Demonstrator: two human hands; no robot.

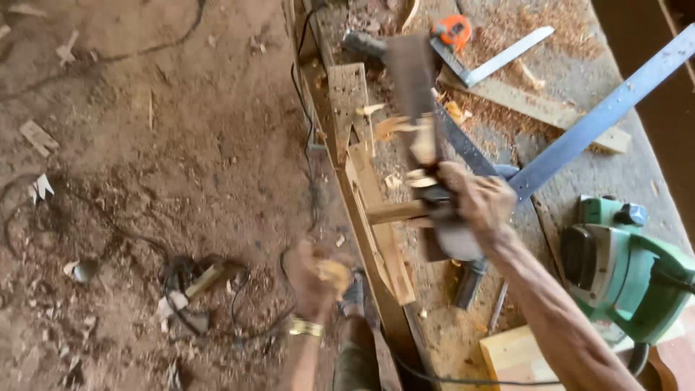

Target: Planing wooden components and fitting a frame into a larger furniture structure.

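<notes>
My right hand [474, 203] grips the handle of a broad-bladed chopping tool [411, 80]. Its dark blade is blurred and points away from me over the workbench [434, 326]. Pale wood chips [391, 127] fly beside the blade. A short wooden stick [394, 212] juts out sideways just left of that hand, over a slanted wooden frame piece [376, 224]. My left hand [315, 279] is blurred, off the bench's left edge and above the dirt floor. Its fingers curl around a small pale yellow wood bit [333, 271]. A gold wristband [305, 327] sits on that wrist.
A green electric planer [622, 268] sits at the bench's right. Farther back lie a long blue metal bar [601, 116], a steel square [507, 58] and an orange tape measure [452, 30]. A light wood block [514, 355] is near me. Cables [195, 289] and scraps litter the dirt floor.
</notes>
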